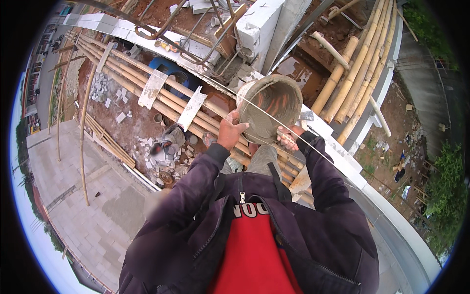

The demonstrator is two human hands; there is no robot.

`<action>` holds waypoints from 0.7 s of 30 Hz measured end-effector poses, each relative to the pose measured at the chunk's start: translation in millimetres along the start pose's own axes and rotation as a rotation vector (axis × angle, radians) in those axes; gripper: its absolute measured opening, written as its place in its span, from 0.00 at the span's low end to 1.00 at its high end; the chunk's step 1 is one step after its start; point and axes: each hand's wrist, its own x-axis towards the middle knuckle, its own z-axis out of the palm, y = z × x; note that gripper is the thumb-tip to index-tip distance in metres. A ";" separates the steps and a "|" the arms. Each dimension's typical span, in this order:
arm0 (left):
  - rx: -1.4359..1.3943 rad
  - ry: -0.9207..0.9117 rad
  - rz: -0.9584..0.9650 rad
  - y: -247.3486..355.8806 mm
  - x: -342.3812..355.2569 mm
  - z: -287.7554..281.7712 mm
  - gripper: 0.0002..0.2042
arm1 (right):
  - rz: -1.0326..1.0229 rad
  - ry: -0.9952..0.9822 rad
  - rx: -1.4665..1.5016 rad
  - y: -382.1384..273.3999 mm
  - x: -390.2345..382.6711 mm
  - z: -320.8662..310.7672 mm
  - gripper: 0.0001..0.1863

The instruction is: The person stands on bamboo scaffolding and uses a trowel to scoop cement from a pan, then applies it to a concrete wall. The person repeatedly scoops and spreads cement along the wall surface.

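Leaning between both hands (230, 130) (290, 137), bucket (274, 100); right grip unclear

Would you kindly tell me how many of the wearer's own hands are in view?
2: the left hand at the lower left of the mortar-smeared bucket, and the right hand at its lower right.

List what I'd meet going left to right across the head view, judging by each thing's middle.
Light paving, blue drum, left hand, mortar-coated bucket, right hand, right-side bamboo poles, leafy green shrub.
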 end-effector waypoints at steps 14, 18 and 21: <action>0.013 0.033 -0.096 -19.0 -4.6 -11.4 0.20 | -0.692 0.186 0.100 4.5 -80.8 21.7 0.20; 0.036 0.045 -0.142 -27.2 -7.1 -19.6 0.22 | -1.031 0.516 0.072 -8.1 -98.9 24.3 0.16; 0.190 0.040 -0.257 -21.2 -10.0 -26.2 0.34 | -1.331 0.751 0.150 -25.2 -92.5 59.7 0.07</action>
